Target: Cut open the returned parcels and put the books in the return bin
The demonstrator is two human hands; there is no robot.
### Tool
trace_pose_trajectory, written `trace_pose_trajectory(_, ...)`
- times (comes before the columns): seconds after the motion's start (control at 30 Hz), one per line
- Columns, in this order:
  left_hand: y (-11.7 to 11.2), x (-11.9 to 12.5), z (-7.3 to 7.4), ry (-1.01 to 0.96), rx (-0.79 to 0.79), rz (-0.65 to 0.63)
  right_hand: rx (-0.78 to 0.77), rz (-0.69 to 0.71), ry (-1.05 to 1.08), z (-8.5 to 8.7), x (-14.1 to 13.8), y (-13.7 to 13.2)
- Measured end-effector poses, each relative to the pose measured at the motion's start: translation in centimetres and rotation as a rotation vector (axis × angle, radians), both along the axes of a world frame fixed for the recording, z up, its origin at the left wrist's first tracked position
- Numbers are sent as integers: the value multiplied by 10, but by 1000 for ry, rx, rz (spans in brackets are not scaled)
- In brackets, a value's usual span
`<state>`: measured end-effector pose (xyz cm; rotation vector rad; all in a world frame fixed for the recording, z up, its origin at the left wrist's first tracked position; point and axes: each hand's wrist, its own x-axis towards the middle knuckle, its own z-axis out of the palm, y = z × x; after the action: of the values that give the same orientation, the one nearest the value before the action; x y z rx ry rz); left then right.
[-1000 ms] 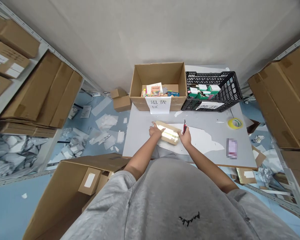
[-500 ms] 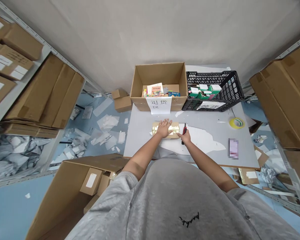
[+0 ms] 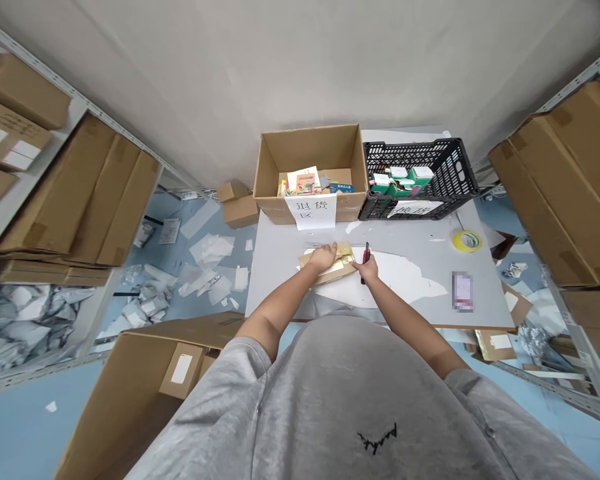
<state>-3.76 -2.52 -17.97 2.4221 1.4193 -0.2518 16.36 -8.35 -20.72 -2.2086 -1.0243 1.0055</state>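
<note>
A small cardboard box [image 3: 337,272] with shiny yellowish tape lies slightly tilted on the table in front of me. My left hand [image 3: 324,256] is closed over its upper left part, the fingers curled at the tape. In my right hand [image 3: 369,268] is a red and black utility knife [image 3: 367,254], pointing away from me. The fingertips of that hand touch the right end of the box. Beneath the box spreads a torn white sheet [image 3: 405,280].
Behind stand an open carton [image 3: 307,137] with booklets and a black plastic crate [image 3: 453,170] with green-white boxes. A tape roll [image 3: 467,241] and a blurred pinkish object [image 3: 463,291] lie right. A large open carton [image 3: 130,373] stands at lower left; paper scraps [image 3: 213,250] litter the floor.
My left hand has gone from lying flat with spread fingers to gripping the box. The box has turned and tilted a little. My right hand still holds the utility knife.
</note>
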Motion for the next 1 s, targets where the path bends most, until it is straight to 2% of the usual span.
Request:
trace_pose_trajectory(0.13,-3,9,0,14,64,-51,-23,72,-75,14,-10,-3)
trace_pose_trajectory(0.27,-18,16,-7,-92,189,-88,-15,80,-117,29,-18,-12)
trace_pose_trajectory(0.37,-21,18,-9,-143,212,-50,-31,27,95,36,-23,-26)
trace_pose_trajectory(0.5,-10,20,-8,-124,157,-27,-96,5,339,43,-32,-37)
trace_pose_trajectory(0.77,-1,23,-8,-82,169,-40,-158,18,279,57,-53,-18)
trace_pose_trajectory(1.0,2,24,-4,-50,154,-25,-182,4,279,58,-60,-14)
